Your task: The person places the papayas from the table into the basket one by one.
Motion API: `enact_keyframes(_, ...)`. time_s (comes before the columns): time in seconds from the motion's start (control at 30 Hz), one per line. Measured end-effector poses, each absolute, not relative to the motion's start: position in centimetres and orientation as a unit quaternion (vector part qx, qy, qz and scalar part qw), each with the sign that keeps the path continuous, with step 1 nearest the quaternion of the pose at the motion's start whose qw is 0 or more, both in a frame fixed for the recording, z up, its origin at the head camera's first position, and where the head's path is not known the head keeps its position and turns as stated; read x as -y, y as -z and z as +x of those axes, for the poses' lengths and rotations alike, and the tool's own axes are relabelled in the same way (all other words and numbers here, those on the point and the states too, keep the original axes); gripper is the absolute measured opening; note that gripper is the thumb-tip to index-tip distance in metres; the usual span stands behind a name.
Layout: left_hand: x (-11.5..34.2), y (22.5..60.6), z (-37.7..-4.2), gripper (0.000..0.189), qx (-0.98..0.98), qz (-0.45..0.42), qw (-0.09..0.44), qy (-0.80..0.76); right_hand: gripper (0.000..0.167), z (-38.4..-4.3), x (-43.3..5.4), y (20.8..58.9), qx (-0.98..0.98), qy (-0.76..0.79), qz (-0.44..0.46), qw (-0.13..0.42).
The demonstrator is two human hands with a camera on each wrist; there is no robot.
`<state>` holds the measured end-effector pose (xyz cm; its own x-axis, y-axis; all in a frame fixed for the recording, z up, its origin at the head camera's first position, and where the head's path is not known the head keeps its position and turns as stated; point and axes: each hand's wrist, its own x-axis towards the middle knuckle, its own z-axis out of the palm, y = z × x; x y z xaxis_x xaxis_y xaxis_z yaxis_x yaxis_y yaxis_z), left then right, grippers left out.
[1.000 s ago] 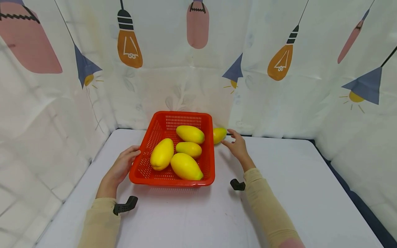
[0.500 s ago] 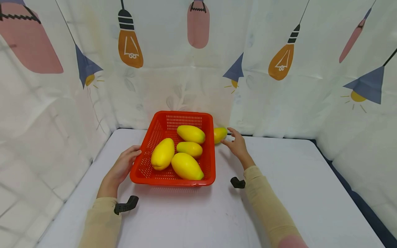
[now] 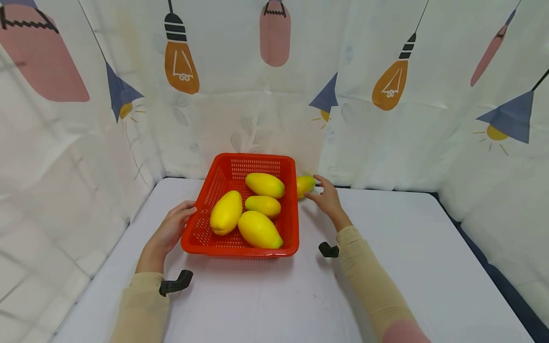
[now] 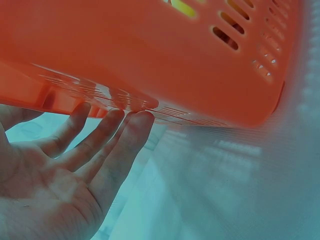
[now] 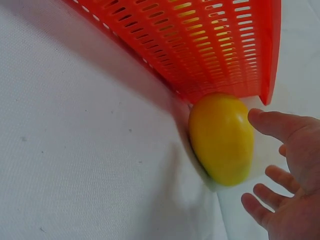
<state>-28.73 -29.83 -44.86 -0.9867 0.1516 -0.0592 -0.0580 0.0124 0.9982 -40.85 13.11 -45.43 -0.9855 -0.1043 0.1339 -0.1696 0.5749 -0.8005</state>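
A red slotted plastic basket [image 3: 240, 251] stands on the white table, holding several yellow mangoes [image 3: 259, 229]. At its left side is my left hand [image 3: 168, 231]; in the left wrist view, its extended fingertips [image 4: 138, 125] touch the basket's lower side. Another yellow mango [image 3: 305, 186], tinged green at one end, lies outside against the basket's right wall, which hides part of it. My right hand [image 3: 328, 200] is beside that mango with thumb and fingers spread. In the right wrist view the thumb [image 5: 275, 121] is close to the mango and the other fingers stand apart from it.
The white table [image 3: 407, 257] extends right of and in front of the basket. A white curtain [image 3: 266, 114] printed with lamps and bulbs hangs behind the table's back edge. Black camera mounts [image 3: 176, 283] stick out from both wrists, low over the table.
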Motion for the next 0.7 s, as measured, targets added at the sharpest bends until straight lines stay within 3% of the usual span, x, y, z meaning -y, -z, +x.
enact_keyframes(0.7,29.99,45.14,-28.91,0.023,-0.704,0.021,0.076,-0.706,0.072,-41.8,-12.81,46.22,0.89,-0.448,0.085,0.017)
